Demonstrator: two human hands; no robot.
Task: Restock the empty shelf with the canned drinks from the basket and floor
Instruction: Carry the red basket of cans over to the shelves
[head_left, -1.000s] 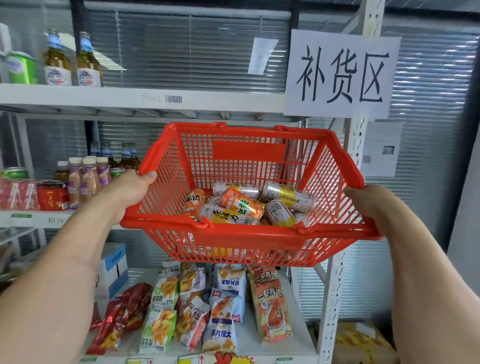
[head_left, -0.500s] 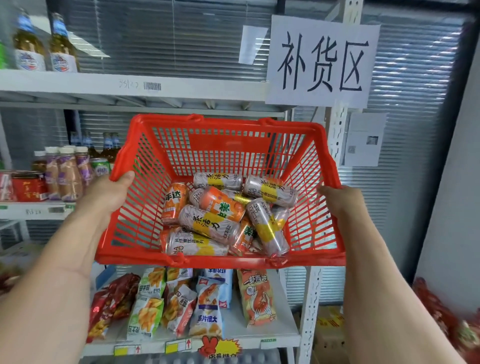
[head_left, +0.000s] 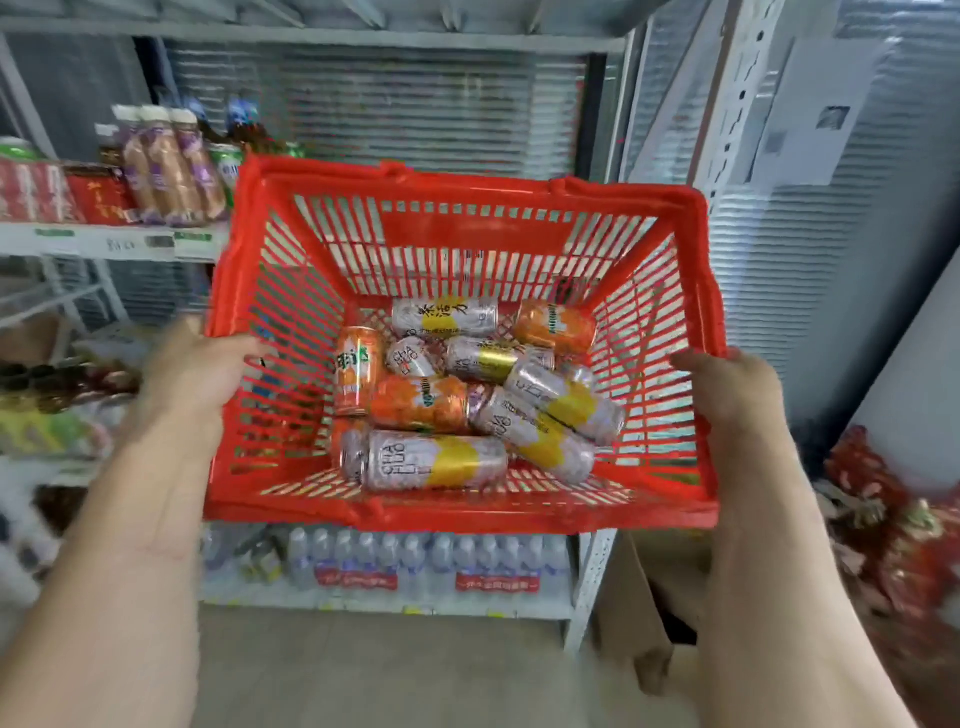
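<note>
I hold a red plastic basket in front of the shelving, tipped so its inside faces me. My left hand grips its left rim and my right hand grips its right rim. Several canned drinks lie loose on the basket floor: silver cans with yellow bands and orange cans. Behind the basket's upper edge the middle shelf shows only its back wall and no goods there. The picture is blurred by motion.
Bottled drinks and red cans stand on the left shelf. Packs of water bottles fill the bottom shelf. A white shelf upright stands at right, with red snack bags and a cardboard box on the floor beyond it.
The basket has come down and closer to me, and my view has tilted downward. The cans have rolled toward the basket's near side. Both hands keep their grip on the rims.
</note>
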